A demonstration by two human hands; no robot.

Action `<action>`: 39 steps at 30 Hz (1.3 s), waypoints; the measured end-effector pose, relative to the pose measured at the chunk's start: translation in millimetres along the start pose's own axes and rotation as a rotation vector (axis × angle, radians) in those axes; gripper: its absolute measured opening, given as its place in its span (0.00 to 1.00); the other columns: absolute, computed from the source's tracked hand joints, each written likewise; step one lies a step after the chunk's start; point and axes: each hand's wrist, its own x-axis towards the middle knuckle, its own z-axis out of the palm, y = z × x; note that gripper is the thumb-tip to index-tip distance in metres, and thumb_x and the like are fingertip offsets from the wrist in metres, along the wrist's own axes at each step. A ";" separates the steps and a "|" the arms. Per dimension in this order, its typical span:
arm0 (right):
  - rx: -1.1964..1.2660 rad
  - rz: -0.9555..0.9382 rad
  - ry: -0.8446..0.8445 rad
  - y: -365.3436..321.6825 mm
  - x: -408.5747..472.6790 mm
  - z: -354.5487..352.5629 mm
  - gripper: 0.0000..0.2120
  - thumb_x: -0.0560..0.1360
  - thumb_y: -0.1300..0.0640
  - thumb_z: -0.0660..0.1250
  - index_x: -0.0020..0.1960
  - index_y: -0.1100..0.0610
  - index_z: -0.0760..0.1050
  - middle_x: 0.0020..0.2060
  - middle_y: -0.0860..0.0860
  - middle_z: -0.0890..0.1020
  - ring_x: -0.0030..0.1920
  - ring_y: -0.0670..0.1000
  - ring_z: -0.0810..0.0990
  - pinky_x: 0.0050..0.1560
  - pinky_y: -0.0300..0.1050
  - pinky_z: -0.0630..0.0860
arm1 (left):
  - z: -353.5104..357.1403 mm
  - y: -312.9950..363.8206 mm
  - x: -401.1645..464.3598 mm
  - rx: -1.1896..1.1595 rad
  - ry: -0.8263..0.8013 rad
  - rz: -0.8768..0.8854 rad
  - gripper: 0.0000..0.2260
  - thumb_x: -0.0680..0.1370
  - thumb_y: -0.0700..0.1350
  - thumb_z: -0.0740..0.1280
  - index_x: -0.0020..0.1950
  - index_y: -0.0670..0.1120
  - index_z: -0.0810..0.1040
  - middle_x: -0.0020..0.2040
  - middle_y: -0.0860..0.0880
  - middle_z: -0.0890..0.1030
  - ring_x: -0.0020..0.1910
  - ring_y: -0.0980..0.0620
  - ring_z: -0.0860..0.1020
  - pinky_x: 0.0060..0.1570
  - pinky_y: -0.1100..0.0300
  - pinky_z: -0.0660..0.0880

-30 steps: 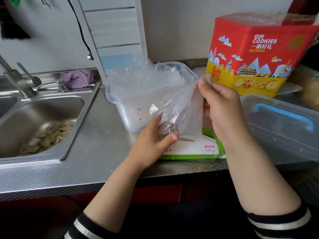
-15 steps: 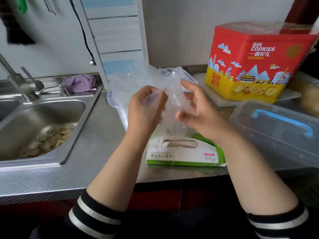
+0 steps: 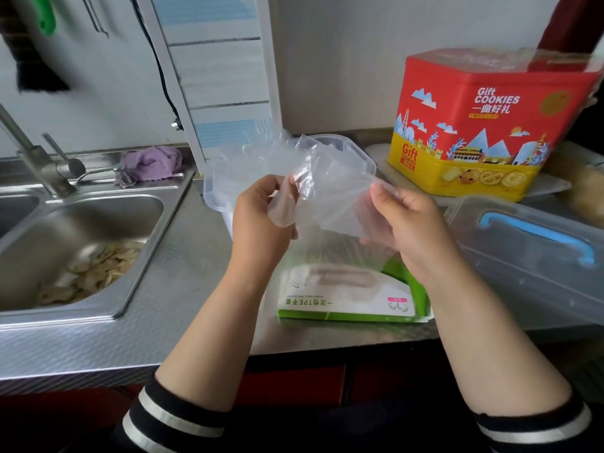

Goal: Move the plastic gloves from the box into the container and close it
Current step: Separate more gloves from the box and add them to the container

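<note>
Two hands hold one bunch of clear gloves (image 3: 327, 188) above one green box (image 3: 349, 299) at the desk's (image 3: 183, 289) front edge: left hand (image 3: 261, 217) and right hand (image 3: 408, 223) each pinched shut on it. One open container (image 3: 356, 152) stands behind; one lid (image 3: 529, 256) lies right.

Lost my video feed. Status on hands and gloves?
Left hand and right hand both gripping plastic gloves, held above glove box. Container open behind. Lid off, right side. Nothing blocking.
</note>
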 end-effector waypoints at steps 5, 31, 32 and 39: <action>0.188 0.033 0.028 -13.6 5.2 2.6 0.10 0.79 0.51 0.65 0.43 0.53 0.82 0.37 0.47 0.85 0.41 0.49 0.84 0.42 0.49 0.81 | -6.1 3.3 3.5 -0.025 -0.004 0.043 0.11 0.83 0.47 0.61 0.41 0.49 0.74 0.24 0.52 0.75 0.19 0.58 0.65 0.21 0.67 0.64; -1.299 -0.050 -0.042 -58.6 115.3 81.5 0.18 0.82 0.60 0.57 0.70 0.63 0.66 0.67 0.60 0.74 0.67 0.61 0.73 0.61 0.52 0.71 | -100.4 -9.9 29.5 -0.184 0.453 -0.025 0.10 0.79 0.54 0.67 0.40 0.52 0.75 0.22 0.57 0.69 0.23 0.59 0.66 0.26 0.64 0.62; -1.305 -0.036 -0.064 -57.3 115.1 82.7 0.20 0.82 0.55 0.57 0.71 0.64 0.63 0.67 0.60 0.73 0.67 0.61 0.72 0.61 0.52 0.71 | -101.9 -7.9 29.5 -0.218 0.443 -0.032 0.10 0.79 0.54 0.67 0.39 0.52 0.75 0.22 0.58 0.69 0.23 0.59 0.66 0.26 0.63 0.62; -1.410 -0.071 -0.222 -60.6 109.5 80.6 0.41 0.72 0.34 0.67 0.71 0.62 0.63 0.67 0.56 0.70 0.67 0.58 0.69 0.55 0.48 0.69 | -103.7 11.3 29.9 -0.314 0.402 0.014 0.09 0.80 0.50 0.65 0.42 0.49 0.73 0.23 0.58 0.70 0.22 0.61 0.66 0.24 0.65 0.60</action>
